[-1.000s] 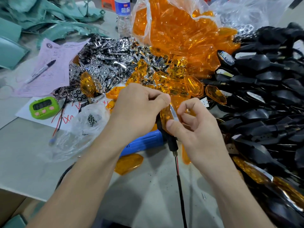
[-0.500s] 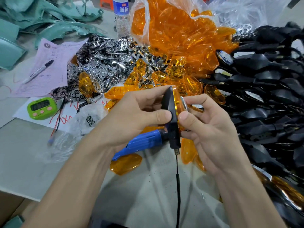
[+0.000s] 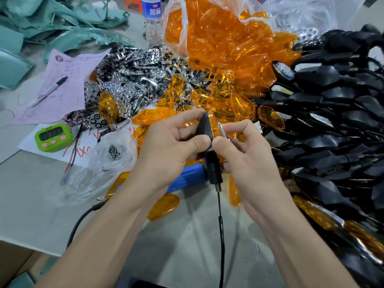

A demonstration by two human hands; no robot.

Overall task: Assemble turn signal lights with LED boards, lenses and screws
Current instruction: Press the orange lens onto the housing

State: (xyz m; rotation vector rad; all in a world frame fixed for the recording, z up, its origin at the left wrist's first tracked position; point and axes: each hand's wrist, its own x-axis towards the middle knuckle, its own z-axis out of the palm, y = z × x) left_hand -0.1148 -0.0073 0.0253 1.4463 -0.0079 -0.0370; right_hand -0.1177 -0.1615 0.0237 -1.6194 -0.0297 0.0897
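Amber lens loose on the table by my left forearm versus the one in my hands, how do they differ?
The loose amber plastic lens lies flat on the grey table, untouched; the held amber lens stands on edge, pinched between left hand and right hand. The loose lens is bare; the held lens sits against a black plastic housing. Both are translucent amber.

Both bare forearms come up from below and close in toward each other above the counter. The left grip [image 3: 166, 146] pinches the turn signal light [image 3: 204, 126], thumb on the near face and forefinger stretched over the top. The right grip [image 3: 247, 156] holds it from the other side, thumb tip just beside the left thumb, fingers curled.
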